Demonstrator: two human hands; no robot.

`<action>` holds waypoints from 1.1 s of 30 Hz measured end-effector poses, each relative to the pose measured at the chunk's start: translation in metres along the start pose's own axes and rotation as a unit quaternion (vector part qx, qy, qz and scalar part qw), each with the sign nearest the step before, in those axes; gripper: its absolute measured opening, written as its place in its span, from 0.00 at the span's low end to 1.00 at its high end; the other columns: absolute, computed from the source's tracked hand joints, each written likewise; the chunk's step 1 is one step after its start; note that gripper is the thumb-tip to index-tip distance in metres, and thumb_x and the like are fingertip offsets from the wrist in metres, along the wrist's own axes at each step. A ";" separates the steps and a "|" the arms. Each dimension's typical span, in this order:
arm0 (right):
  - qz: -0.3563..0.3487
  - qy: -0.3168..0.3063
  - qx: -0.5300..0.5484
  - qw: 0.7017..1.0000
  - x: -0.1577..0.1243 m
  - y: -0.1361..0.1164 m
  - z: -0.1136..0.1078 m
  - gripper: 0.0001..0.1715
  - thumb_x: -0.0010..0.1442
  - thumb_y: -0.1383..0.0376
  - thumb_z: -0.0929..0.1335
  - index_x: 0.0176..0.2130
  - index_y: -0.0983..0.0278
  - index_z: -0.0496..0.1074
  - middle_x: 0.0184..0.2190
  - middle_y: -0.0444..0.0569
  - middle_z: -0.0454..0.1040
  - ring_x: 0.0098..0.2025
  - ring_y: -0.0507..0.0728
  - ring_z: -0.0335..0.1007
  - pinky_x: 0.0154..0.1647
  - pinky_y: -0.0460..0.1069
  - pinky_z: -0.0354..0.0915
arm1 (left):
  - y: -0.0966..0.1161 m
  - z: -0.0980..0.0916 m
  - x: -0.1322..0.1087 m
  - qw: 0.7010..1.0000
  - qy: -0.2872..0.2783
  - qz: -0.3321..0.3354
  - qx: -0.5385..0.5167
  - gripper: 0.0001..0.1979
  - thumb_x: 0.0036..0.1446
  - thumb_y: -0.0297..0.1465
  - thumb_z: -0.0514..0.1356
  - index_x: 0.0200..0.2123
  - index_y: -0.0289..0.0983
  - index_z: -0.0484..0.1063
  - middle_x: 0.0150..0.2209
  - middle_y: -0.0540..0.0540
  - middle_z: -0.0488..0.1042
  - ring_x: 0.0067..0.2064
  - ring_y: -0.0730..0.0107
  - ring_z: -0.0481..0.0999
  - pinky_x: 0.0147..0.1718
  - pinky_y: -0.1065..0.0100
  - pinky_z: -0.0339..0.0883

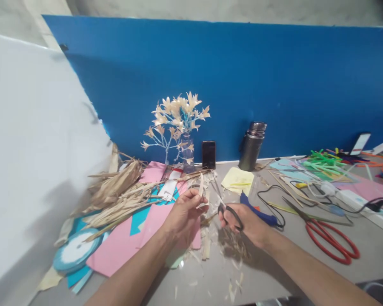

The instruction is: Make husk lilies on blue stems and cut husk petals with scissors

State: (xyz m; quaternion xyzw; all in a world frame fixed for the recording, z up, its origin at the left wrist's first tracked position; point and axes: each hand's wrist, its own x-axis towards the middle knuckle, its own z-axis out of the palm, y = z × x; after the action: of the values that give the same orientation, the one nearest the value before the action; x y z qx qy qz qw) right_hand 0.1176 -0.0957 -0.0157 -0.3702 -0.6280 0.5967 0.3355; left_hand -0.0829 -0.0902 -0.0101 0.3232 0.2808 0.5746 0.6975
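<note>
My left hand [185, 210] pinches a thin pale strip of dried leaf [201, 191] and holds it upright above the pink paper [127, 242]. My right hand [242, 221] grips small black-handled scissors [225, 204], with the blades pointing up and left toward the strip. Leaf trimmings [232, 246] lie scattered on the grey table below both hands.
A pile of dried leaves [121, 191] lies at the left near a blue ribbon spool [75, 250]. A leaf-flower tree [177, 123], a phone [208, 154] and a steel flask [251, 146] stand at the blue wall. Large red scissors [328, 238], a blue glue gun [258, 212], cables and pipe cleaners [325, 163] fill the right.
</note>
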 end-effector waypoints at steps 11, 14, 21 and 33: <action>-0.057 0.018 0.014 0.998 0.025 0.026 0.031 0.40 0.54 0.32 0.66 0.27 0.67 0.71 0.24 0.48 0.68 0.23 0.50 0.54 0.23 0.46 0.49 | -0.006 0.004 0.001 0.999 0.047 -0.003 -0.024 0.12 0.47 0.28 0.71 0.28 0.35 0.70 0.29 0.48 0.75 0.29 0.74 0.74 0.30 0.72 0.67; -0.051 0.036 0.025 0.998 0.025 0.026 0.036 0.40 0.51 0.31 0.67 0.26 0.67 0.70 0.21 0.46 0.65 0.23 0.50 0.53 0.23 0.47 0.48 | -0.010 0.006 -0.001 0.998 0.039 -0.028 -0.027 0.13 0.48 0.31 0.71 0.30 0.36 0.68 0.28 0.49 0.74 0.27 0.71 0.73 0.23 0.72 0.65; -0.054 0.038 0.027 0.997 0.026 0.027 0.035 0.38 0.52 0.33 0.69 0.26 0.67 0.72 0.23 0.49 0.69 0.24 0.52 0.57 0.25 0.48 0.53 | -0.008 0.005 -0.001 0.998 0.040 -0.046 -0.025 0.12 0.49 0.31 0.70 0.29 0.36 0.67 0.28 0.48 0.74 0.28 0.68 0.74 0.21 0.70 0.66; -0.046 0.043 0.033 0.997 0.024 0.029 0.035 0.39 0.50 0.33 0.70 0.25 0.66 0.70 0.22 0.48 0.68 0.24 0.52 0.58 0.25 0.47 0.53 | -0.008 0.005 -0.001 0.997 0.054 -0.045 -0.028 0.11 0.48 0.29 0.70 0.28 0.35 0.69 0.28 0.48 0.75 0.30 0.70 0.75 0.29 0.70 0.69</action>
State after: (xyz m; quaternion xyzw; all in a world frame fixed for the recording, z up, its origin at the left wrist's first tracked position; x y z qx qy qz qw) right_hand 0.0774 -0.0922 -0.0471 -0.3551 -0.6095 0.5842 0.4013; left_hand -0.0743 -0.0929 -0.0125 0.2592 0.3163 0.5670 0.7150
